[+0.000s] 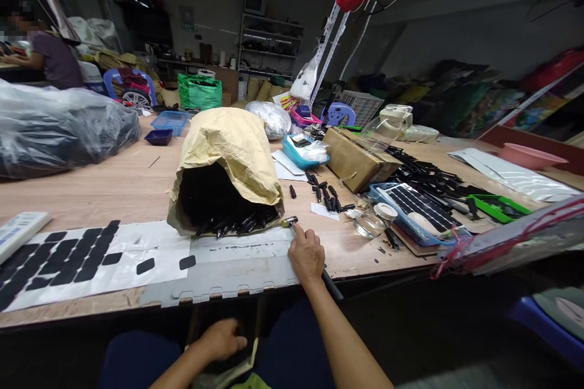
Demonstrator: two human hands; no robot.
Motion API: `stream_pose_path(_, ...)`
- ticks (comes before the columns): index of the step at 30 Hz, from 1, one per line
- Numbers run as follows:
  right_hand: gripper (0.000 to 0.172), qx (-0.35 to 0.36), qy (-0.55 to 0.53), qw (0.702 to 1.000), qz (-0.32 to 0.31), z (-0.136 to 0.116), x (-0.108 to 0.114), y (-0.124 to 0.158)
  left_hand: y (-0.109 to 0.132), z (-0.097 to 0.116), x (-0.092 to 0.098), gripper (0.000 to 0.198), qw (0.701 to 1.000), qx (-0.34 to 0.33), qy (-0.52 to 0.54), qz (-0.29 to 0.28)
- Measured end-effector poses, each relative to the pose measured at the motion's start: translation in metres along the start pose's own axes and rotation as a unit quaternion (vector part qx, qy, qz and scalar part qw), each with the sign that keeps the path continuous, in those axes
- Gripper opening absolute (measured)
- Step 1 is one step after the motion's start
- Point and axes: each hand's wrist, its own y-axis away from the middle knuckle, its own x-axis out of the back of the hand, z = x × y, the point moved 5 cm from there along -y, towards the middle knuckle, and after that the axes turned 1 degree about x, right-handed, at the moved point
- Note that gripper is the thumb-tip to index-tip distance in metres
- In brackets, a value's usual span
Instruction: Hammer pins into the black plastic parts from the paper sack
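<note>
Black in the handle and pale metal at the head, the tool (pixel 290 222) is gripped in my right hand (pixel 306 253), which rests on the grey sheet (pixel 237 261) at the front edge of the tabletop (pixel 128 188). The head sits just beside the mouth of the brown paper sack (pixel 232 146). The handle's tail sticks out past the tabletop edge towards my lap, so I judge that a knock from my knee or forearm could twist the tool in my grip. Loose black parts (pixel 237 225) spill from the sack's mouth right next to the head. A careless swing could scatter them or tear the paper. My left hand (pixel 223 340) is curled low in my lap, below the tabletop; I cannot tell whether it grasps anything, and from there it steadies nothing. The glass jar (pixel 371 222) to my right is near enough that a wide sweep could tip it.
</note>
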Motion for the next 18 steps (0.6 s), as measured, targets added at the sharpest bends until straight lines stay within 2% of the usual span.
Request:
stream_pose_path(2, 0.041, 0.0, 0.002, 1.0, -0.003, -0.001, 0.001, 0.0, 0.022, 0.024, 0.011, 0.028, 0.997, -0.055, 0.008, -0.055)
stream_pose_path(3, 0.041, -0.001, 0.003, 1.0, -0.004, -0.001, 0.001, 0.0, 0.032, 0.041, 0.022, 0.028, 0.991, -0.101, 0.026, -0.081)
stream_pose_path(5, 0.041, -0.001, 0.005, 1.0, -0.005, -0.001, 0.001, 0.0, 0.045, 0.068, 0.053, 0.033, 0.974, -0.125, 0.119, -0.146)
stream_pose_path(6, 0.041, 0.0, 0.006, 1.0, -0.004, -0.001, 0.0, 0.0, 0.044, 0.079, 0.077, 0.034, 0.975, -0.133, 0.144, -0.109)
stream_pose_path(8, 0.041, 0.001, 0.007, 1.0, -0.004, -0.001, -0.001, 0.0, 0.035, 0.09, 0.138, 0.036, 0.978, -0.126, 0.123, 0.109)
stream_pose_path(9, 0.041, 0.002, 0.007, 1.0, -0.004, -0.001, -0.001, 0.0, 0.03, 0.09, 0.167, 0.037, 0.962, -0.102, 0.093, 0.234)
stream_pose_path(10, 0.041, 0.003, 0.007, 1.0, -0.004, 0.0, -0.002, 0.0, 0.024, 0.089, 0.19, 0.037, 0.939, -0.06, 0.053, 0.335)
stream_pose_path(11, 0.041, 0.003, 0.006, 1.0, -0.005, 0.0, -0.002, -0.001, 0.018, 0.087, 0.208, 0.037, 0.912, -0.013, 0.01, 0.41)
stream_pose_path(12, 0.041, 0.004, 0.004, 1.0, -0.006, 0.0, -0.003, -0.001, 0.011, 0.084, 0.22, 0.038, 0.89, 0.036, -0.029, 0.453)
stream_pose_path(13, 0.042, 0.004, 0.003, 1.0, -0.007, 0.0, -0.003, -0.001, 0.003, 0.081, 0.227, 0.038, 0.878, 0.079, -0.062, 0.467)
stream_pose_path(15, 0.042, 0.002, 0.002, 1.0, -0.008, -0.001, -0.003, -0.002, -0.011, 0.078, 0.234, 0.04, 0.88, 0.133, -0.098, 0.446)
stream_pose_path(18, 0.042, 0.0, -0.001, 1.0, -0.01, -0.001, -0.002, -0.002, -0.017, 0.076, 0.236, 0.041, 0.895, 0.154, -0.107, 0.405)
